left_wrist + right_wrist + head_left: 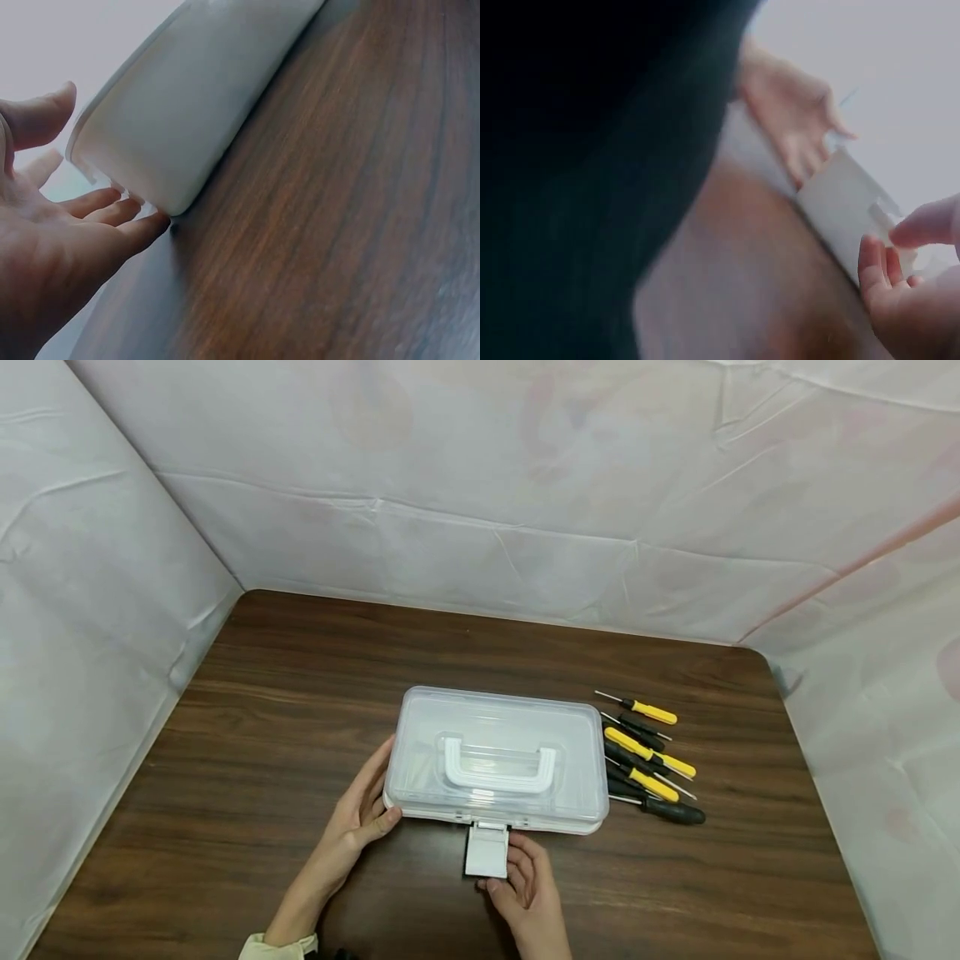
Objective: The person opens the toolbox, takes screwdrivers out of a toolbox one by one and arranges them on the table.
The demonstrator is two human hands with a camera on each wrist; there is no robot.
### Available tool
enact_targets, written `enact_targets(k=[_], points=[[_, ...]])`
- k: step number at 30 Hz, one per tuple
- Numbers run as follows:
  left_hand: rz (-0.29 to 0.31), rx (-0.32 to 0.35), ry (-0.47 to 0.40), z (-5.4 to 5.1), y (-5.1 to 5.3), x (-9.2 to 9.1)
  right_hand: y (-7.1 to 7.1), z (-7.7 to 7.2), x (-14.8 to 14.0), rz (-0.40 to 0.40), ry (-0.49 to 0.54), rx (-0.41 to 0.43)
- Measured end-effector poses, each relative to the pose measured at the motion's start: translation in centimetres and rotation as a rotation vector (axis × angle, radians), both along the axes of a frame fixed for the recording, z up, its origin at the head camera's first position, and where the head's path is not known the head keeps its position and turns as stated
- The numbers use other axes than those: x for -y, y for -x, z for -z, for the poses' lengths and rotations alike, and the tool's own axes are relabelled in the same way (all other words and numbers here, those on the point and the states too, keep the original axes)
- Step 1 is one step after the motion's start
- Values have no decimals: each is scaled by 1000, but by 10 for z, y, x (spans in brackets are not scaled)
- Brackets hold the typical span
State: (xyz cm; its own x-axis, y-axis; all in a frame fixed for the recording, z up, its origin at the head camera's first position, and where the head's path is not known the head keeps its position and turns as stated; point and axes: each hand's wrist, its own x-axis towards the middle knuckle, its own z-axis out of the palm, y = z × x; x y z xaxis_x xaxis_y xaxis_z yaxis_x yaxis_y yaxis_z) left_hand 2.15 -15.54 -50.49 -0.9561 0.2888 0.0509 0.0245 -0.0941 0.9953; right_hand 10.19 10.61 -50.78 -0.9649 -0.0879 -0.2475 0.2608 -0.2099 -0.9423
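A clear-lidded plastic box (pixel 420 727) with a white folding handle (pixel 495 781) sits closed-lidded on the table. Its white front latch (pixel 487 852) is flipped out toward me. My left hand (pixel 348 831) is against the box's left end, its thumb by the front corner; in the left wrist view the left hand (pixel 67 232) has fairly straight fingers touching the box's white side (pixel 180 97). With curled fingers, my right hand (pixel 528 889) holds the latch at its right edge and lower corner. The right wrist view shows the right hand (pixel 915 300) blurred, thumb and fingers close together at the latch.
Several screwdrivers with yellow or black handles lie in a loose pile just right of the box, among them a black one (pixel 675 812) and a yellow one (pixel 654 712). The dark wooden table (pixel 300 693) is bordered by white sheeting (pixel 450 468) at the back and sides.
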Motion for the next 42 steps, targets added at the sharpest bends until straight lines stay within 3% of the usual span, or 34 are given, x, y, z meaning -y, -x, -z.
enact_targets(k=[3, 5, 11, 17, 29, 42], points=[[1, -4, -4, 0, 0, 0, -1, -5, -4, -49, 186, 9], [1, -6, -6, -1, 0, 0, -1, -9, -4, -58, 247, 34], [2, -5, -5, -2, 0, -1, 7, -25, 2, 19, 267, 198], [1, -2, -2, -1, 0, -1, 17, -38, 9, 76, 290, 286], [-9, 2, 10, 0, 0, 0, 23, -39, 15, 129, 176, 291], [-63, -111, 55, -2, -5, -10, 23, -21, 13, 91, 59, 303]])
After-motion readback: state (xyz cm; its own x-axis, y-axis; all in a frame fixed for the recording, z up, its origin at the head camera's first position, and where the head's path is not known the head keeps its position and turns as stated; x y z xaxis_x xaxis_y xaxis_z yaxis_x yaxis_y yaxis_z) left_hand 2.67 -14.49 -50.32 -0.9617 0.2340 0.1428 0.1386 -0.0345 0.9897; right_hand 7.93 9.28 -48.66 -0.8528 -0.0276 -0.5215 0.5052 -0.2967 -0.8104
